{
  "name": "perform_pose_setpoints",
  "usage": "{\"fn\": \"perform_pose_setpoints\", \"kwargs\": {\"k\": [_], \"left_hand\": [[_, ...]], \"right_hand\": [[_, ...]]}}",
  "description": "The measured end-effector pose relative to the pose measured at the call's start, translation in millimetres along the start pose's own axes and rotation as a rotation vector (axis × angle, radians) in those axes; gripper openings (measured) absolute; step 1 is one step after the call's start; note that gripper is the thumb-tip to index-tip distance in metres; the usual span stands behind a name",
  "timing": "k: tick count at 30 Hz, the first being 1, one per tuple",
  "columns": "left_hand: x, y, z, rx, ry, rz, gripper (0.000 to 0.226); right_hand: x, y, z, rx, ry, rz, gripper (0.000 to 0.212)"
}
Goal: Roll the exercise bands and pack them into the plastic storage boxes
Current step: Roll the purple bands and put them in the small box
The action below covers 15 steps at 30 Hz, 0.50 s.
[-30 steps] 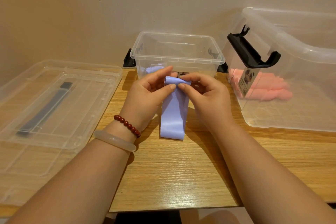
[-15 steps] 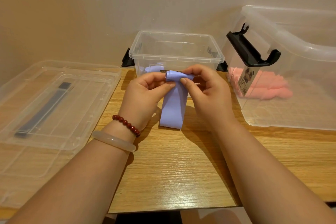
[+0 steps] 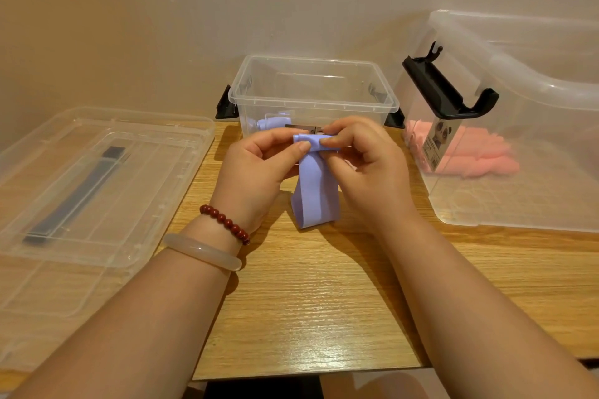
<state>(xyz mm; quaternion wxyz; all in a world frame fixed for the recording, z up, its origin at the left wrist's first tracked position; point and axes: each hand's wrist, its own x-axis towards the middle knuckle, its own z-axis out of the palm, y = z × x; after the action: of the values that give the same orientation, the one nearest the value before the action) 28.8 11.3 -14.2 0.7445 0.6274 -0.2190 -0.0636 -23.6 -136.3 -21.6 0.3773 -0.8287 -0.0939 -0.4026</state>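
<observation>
Here the left hand (image 3: 256,168) and the right hand (image 3: 359,159) are both pinched on the rolled top of a lavender exercise band (image 3: 316,191), thumbs and fingertips closed on the small coil from either side. The unrolled tail hangs down from the coil, its lower loop resting on the bench (image 3: 308,301). So the step in hand is the rolling itself, and it looks only partly done: most of the band is still loose.

Just behind the hands stands the small clear box (image 3: 312,87), open, with what seems to be another lavender roll (image 3: 274,121) at its bottom. To the right a large clear box (image 3: 518,107) holds pink bands (image 3: 470,155); a clear lid (image 3: 97,185) lies flat at left.

Next, I judge, the fingers must keep turning the coil tightly down the tail, then hold it shut while lifting it over the small box's rim.
</observation>
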Motion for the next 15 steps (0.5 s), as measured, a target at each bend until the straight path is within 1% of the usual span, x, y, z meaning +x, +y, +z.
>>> {"fn": "perform_pose_setpoints", "kwargs": {"k": [2,4,7,10,12,15], "left_hand": [[-1.1,1.5,-0.9,0.036,-0.012,0.018,0.019],[-0.8,0.2,-3.3,0.060,-0.021,0.014,0.020],[-0.3,-2.9,-4.2,0.089,-0.026,-0.013,0.025],[-1.0,-4.4,-2.3,0.063,-0.083,-0.091,0.028],[-2.2,-4.2,-0.6,0.096,-0.105,-0.112,0.021],[-1.3,-5.0,-0.7,0.160,-0.072,-0.095,0.018]], "right_hand": [[-0.8,-4.8,-0.5,0.093,-0.067,0.154,0.017],[-1.4,-6.1,-1.8,0.152,-0.101,0.234,0.023],[-1.5,-4.6,-1.9,0.103,-0.076,0.231,0.020],[-1.5,-3.4,-1.0,0.206,-0.009,0.275,0.024],[-0.5,-2.4,-2.4,0.182,0.016,0.213,0.025],[0.1,1.5,-3.3,0.127,0.026,0.122,0.015]]}}
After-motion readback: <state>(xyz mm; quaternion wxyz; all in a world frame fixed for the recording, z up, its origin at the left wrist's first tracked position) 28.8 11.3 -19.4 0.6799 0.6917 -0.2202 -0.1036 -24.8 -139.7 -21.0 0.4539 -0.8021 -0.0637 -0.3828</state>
